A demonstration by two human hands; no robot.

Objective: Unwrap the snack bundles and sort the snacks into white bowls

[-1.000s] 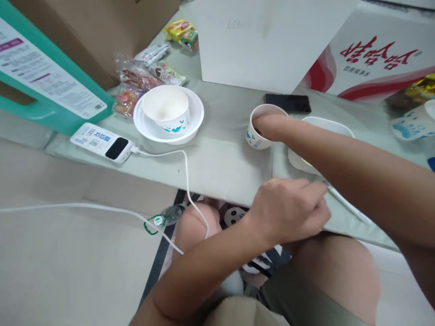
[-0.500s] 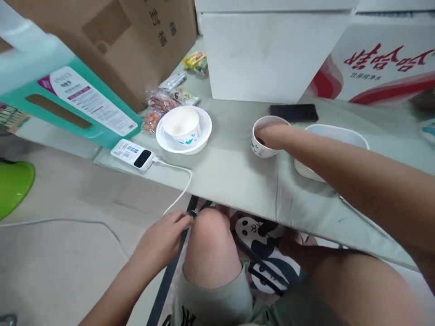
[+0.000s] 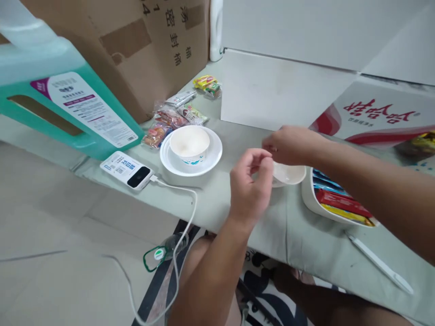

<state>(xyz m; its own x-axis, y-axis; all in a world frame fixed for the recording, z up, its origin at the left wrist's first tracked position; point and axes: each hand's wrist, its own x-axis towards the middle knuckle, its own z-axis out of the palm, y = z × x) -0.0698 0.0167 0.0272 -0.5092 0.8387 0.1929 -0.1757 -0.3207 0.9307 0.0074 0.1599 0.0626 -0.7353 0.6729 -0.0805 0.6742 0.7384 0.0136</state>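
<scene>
Paper bowl (image 3: 290, 174), white, stands on the worktop (image 3: 212, 201) under the person's two hands, just left of a white tub (image 3: 308, 198) of blue, red and yellow packets (image 3: 343, 201). The left hand (image 3: 249, 185) is raised in front of the bowl, its fingers bent and the thumb brought close to them, leaving a small gap. The right hand (image 3: 294, 145) comes over the bowl from the right, back upward, its fingers curled beside the left fingertips. The fingertips overlap and are partly hidden, so whether either has hold of something small cannot be told.

A slim white tool (image 3: 379, 262) lies in front of the tub. To the left, a second paper bowl (image 3: 190, 140) sits in a wider white dish (image 3: 216, 153), with wrapped snacks (image 3: 171, 117) just behind. Nearer the edge, a white cable (image 3: 195, 201) runs from a power bank (image 3: 125, 170) beside a jug of green liquid (image 3: 91, 108). A cardboard box (image 3: 132, 63) and a white carton (image 3: 282, 90) stand at the back.
</scene>
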